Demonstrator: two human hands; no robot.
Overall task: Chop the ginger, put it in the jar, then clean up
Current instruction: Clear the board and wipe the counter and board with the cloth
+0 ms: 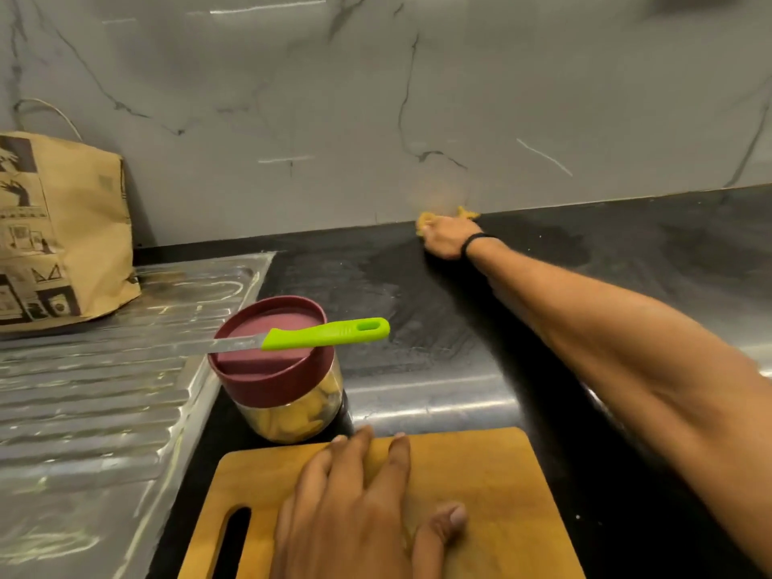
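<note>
I had a lime-green-handled knife (301,338), a maroon jar lid (259,380), a yellow cloth (427,219), a honey-brown board (501,495), and a grey wall (376,98) veined with dark lines.

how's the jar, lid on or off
On: the maroon lid sits on the upright jar, with the green-handled knife lying across it.

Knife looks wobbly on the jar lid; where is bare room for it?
Black counter between jar and right forearm, behind the cutting board; ribbed drainboard left of jar, before the paper bag. Crowded: board under left hand, back edge where right hand holds cloth.
</note>
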